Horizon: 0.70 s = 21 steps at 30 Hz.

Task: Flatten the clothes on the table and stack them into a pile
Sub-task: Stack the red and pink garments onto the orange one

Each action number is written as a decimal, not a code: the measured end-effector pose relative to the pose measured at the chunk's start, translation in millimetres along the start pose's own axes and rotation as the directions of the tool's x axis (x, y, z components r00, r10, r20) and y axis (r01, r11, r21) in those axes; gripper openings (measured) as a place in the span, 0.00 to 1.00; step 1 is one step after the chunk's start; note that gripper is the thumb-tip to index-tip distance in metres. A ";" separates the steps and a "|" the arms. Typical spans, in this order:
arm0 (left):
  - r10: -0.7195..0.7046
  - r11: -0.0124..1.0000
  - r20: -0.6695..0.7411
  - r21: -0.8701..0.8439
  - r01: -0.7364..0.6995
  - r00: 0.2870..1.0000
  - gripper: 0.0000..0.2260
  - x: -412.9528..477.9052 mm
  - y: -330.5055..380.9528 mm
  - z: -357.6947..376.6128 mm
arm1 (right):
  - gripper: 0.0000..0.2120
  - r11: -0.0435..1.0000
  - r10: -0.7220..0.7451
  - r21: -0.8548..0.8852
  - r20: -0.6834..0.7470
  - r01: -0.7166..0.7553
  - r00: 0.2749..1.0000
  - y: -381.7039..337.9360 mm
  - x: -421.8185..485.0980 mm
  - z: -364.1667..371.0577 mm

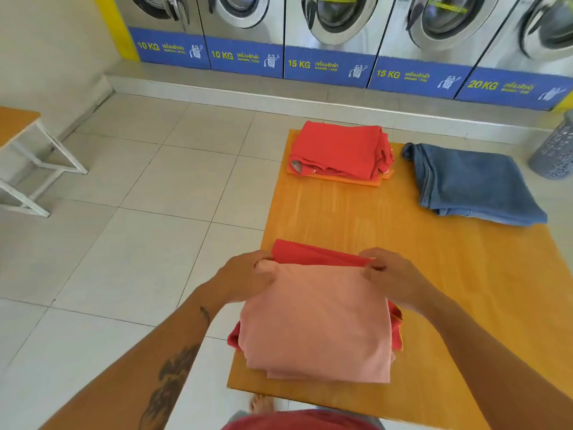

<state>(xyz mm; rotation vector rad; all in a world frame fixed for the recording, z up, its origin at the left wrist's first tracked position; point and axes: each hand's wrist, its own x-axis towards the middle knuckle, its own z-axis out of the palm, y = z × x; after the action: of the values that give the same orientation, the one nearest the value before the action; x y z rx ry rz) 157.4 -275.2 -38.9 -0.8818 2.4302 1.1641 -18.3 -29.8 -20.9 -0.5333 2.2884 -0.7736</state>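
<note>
A folded pink garment lies on top of a red garment at the near left of the wooden table. My left hand pinches the pink garment's far left corner. My right hand pinches its far right corner. At the far left of the table sits a stack with a folded red garment over an orange one. Folded blue jeans lie at the far right.
A row of washing machines stands on a raised step beyond the table. A grey patterned bin is at the far right. A wooden bench with a white frame stands on the tiled floor to the left.
</note>
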 end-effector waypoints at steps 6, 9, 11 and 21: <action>0.077 0.997 -0.065 -0.022 -0.078 0.995 0.20 -6.7 3.9 0.9 | 0.22 0.971 0.080 -0.222 -0.035 -0.085 0.996 -9.4 -17.4 23.6; 0.112 0.984 -0.083 -0.130 -0.122 0.990 0.20 -6.0 3.5 2.6 | 0.17 0.969 0.169 -0.178 -0.023 -0.170 0.985 -13.7 -18.1 23.0; 0.122 0.946 -0.101 -0.288 -0.146 0.987 0.20 -5.8 7.0 0.2 | 0.12 0.975 0.177 -0.131 -0.032 -0.179 0.984 -18.9 -19.4 16.5; 0.128 0.777 -0.209 -0.586 -0.229 0.970 0.27 2.9 29.6 9.8 | 0.25 0.940 0.197 0.313 -0.172 -0.136 0.965 -9.4 -36.0 -21.5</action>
<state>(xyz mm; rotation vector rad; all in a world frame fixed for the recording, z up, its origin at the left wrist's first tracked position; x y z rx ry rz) 136.2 -254.4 -28.9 -0.9450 2.3107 2.0998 -6.4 -8.8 14.6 -0.1231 2.3005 -1.1058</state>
